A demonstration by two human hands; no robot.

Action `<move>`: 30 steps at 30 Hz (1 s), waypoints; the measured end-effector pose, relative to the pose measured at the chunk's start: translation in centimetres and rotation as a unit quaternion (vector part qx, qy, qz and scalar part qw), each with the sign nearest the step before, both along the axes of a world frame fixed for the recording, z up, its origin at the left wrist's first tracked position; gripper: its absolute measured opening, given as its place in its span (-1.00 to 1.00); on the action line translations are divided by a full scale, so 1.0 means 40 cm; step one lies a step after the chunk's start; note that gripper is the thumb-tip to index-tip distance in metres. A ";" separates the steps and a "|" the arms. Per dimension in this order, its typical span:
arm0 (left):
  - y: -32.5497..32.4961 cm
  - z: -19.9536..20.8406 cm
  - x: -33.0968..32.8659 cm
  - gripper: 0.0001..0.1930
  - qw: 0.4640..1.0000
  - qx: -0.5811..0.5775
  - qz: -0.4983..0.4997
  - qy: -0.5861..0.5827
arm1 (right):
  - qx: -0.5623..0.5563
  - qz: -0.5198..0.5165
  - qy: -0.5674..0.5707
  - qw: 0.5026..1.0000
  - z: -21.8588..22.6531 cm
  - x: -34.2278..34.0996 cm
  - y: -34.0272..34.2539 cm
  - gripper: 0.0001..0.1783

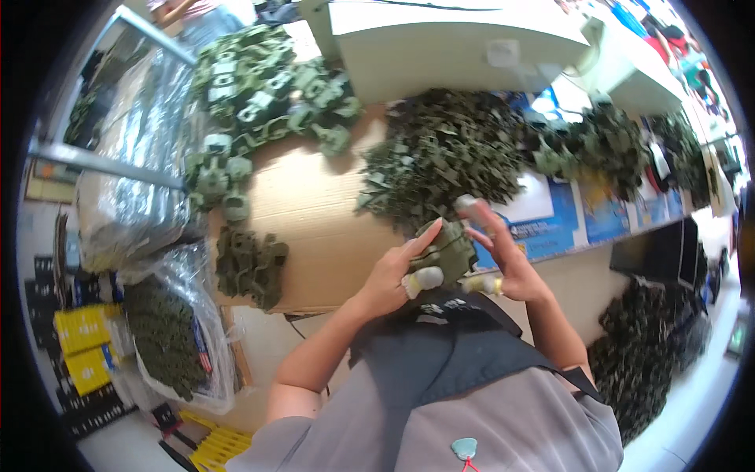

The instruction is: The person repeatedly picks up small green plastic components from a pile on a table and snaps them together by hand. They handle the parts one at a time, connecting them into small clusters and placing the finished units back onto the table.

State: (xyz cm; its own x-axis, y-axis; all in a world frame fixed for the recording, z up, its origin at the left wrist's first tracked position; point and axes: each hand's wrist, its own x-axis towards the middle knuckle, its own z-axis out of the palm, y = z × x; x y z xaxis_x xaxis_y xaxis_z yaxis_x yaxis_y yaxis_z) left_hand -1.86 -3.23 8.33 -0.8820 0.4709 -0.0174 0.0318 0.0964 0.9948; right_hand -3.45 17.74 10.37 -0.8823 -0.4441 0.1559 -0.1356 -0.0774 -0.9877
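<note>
In front of my body I hold an olive-green moulded plastic part [454,253], blocky with raised edges. My left hand [387,277] is closed on its left side, the thumb in a pale finger cover. At the right side of the part is my right hand [513,259], its fingers spread, with pale covers on the thumb and a raised fingertip. Slight blur hides whether those fingers touch the part. Just beyond both hands lies a large heap of small dark green pieces [448,149].
A cardboard-topped table [311,216] carries stacked green parts [248,82] at the back left and another stack [250,267] nearer. More green pieces [605,145] lie at right. A white machine housing [448,47] stands behind. Plastic bags of parts [169,330] sit left, dark sacks [649,354] right.
</note>
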 end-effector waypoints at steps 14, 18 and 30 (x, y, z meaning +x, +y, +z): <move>-0.032 0.008 0.021 0.04 0.984 -0.131 0.016 0.116 | -0.045 -0.046 -0.125 0.990 -0.065 0.104 0.143 -0.20; -0.006 0.010 0.046 -0.05 0.993 0.000 0.059 -0.103 | -0.120 -0.057 -0.182 0.974 -0.102 0.138 0.146 -0.26; -0.057 -0.038 0.011 -0.27 0.930 -0.267 0.154 0.202 | 0.296 -0.528 0.158 0.780 -0.242 -0.171 0.420 -0.50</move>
